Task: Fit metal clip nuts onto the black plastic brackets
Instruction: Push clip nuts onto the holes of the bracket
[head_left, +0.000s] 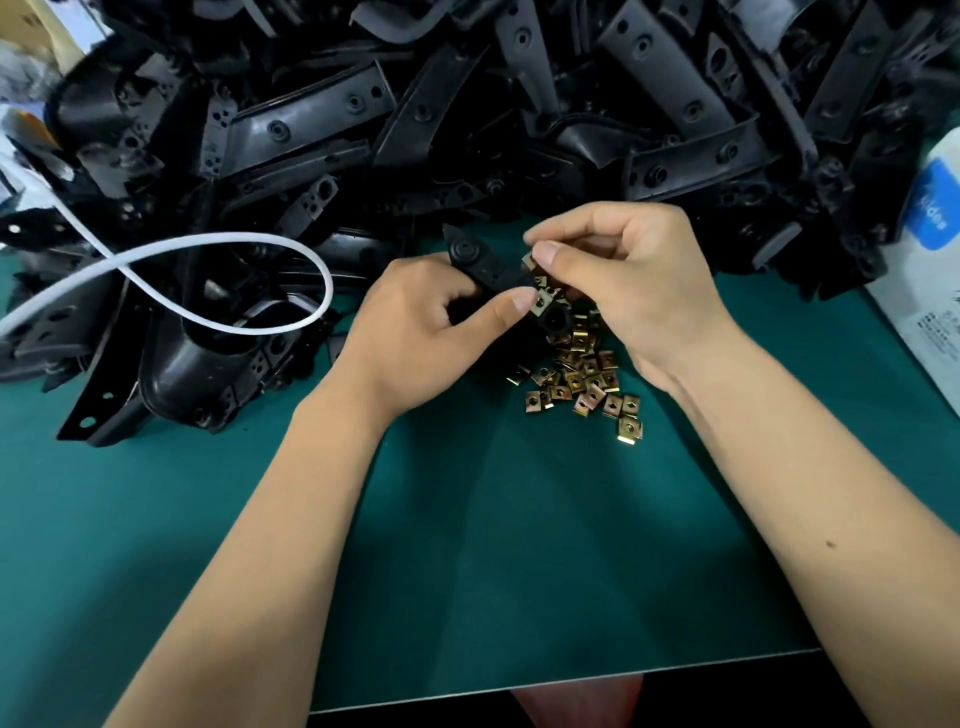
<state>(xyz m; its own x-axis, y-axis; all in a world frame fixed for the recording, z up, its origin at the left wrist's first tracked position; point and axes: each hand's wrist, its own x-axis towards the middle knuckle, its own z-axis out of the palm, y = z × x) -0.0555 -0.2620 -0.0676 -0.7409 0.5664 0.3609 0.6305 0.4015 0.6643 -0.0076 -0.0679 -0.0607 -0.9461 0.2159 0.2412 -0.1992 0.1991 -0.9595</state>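
Observation:
My left hand (415, 332) grips a black plastic bracket (480, 262) above the green mat, its thumb pressing on a metal clip nut (543, 301) that sits on the bracket's edge. My right hand (623, 280) pinches another clip nut (530, 261) between thumb and forefinger at the bracket's right end. Just below the hands lies a loose heap of several brass-coloured clip nuts (587, 382) on the mat.
A big pile of black plastic brackets (467, 104) fills the back and left of the green mat (519, 545). A white cable (218, 244) loops over the left pile. A white and blue package (930, 234) stands at the right edge. The mat's front edge runs near me.

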